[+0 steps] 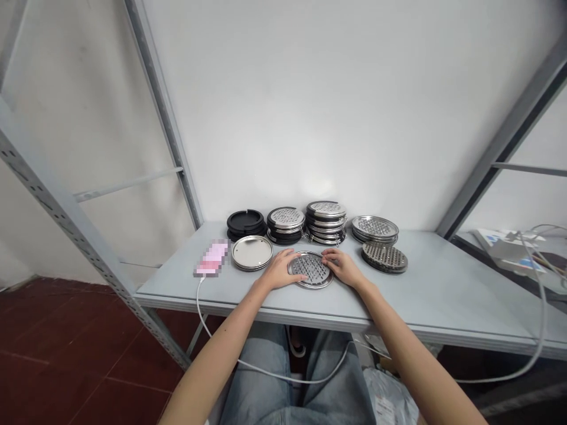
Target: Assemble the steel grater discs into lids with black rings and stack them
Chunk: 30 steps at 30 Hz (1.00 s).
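In front of me on the table lies a round metal grater plate (pixel 310 273) with a raised rim and rows of slots. My left hand (pixel 282 270) curves round its left side, thumb across the near edge and fingers at the far rim. At the right side, my right hand (pixel 342 268) has its bent fingers on the rim. To the left is a short stack of plain shiny round trays (pixel 251 252). A stack of darker slotted discs (pixel 384 258) sits to the right, with rimmed slotted plates (pixel 374 228) behind it.
Along the wall stand black rings (pixel 245 222) and two stacks of black-and-metal slotted discs (pixel 286 219) (pixel 326 212). A phone (pixel 211 258) with a white cable (pixel 199 301) lies at left; the cable crosses my lap. Metal shelf posts (pixel 163 106) flank the table (pixel 443 283).
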Motion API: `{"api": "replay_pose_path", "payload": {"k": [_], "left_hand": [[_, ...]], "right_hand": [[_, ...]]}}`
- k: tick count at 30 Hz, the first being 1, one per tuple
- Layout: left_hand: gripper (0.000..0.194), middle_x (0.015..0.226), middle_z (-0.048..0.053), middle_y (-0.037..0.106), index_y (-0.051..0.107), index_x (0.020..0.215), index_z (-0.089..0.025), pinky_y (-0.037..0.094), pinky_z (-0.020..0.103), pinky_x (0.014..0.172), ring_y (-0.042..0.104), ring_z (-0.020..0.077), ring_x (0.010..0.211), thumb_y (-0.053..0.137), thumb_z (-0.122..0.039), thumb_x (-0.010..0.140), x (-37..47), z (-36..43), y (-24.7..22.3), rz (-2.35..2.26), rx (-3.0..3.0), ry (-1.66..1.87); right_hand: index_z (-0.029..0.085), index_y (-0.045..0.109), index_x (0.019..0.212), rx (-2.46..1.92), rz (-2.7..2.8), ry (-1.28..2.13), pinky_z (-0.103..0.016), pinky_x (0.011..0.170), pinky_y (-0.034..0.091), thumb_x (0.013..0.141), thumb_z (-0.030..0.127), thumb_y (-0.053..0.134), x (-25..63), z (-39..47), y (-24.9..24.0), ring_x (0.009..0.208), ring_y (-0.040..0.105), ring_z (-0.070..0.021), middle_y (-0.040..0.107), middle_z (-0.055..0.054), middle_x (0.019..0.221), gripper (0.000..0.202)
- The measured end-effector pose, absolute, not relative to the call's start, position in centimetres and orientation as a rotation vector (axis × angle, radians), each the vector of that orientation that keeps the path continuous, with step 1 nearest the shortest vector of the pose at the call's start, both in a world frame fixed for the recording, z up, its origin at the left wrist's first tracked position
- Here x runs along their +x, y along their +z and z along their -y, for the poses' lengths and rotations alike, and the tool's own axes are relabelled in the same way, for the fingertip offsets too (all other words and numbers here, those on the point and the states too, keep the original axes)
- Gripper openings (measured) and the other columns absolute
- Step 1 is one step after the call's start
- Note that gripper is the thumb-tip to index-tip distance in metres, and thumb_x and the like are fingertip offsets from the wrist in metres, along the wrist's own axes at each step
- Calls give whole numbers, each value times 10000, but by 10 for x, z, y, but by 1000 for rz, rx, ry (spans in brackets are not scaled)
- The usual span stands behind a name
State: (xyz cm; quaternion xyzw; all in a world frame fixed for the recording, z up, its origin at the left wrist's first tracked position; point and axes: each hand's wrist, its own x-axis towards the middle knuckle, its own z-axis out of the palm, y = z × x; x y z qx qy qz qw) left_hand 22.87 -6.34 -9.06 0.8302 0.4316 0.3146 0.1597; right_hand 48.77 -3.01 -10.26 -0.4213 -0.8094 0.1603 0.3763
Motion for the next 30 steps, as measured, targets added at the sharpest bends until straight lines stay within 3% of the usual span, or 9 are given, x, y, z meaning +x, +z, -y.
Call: {"api": "replay_pose_path", "payload": {"k": [8, 14, 30], "left_hand": [[739, 1384, 127, 485, 518, 1317, -211, 330, 417, 1102, 428, 279, 1303, 780, -474, 678, 229, 63, -90, -1214, 2342, 941], [654, 1291, 105, 563, 564, 1257, -201, 376, 384, 1065, 500, 255, 1219, 776, -456, 693, 230, 63, -90, -1209, 2367, 971], [493, 1177, 94, 609, 644, 1127, -182, 421, 377, 1009, 545, 244, 1125, 766, -427, 716, 230, 61, -95, -1201, 2403, 1096]], "right_hand": [[200, 665, 794, -1063, 2075, 421, -350, 884, 470, 855, 264, 490, 488, 40, -92, 913, 628, -216, 705, -75, 954, 196], [191, 670, 784, -1128, 2050, 484, -330, 818, 482, 828, 287, 499, 491, 42, -89, 897, 632, -222, 711, -78, 931, 201], [190, 694, 782, -1122, 2029, 409, -333, 794, 500, 826, 300, 519, 500, 42, -90, 859, 655, -224, 722, -77, 914, 211]]}}
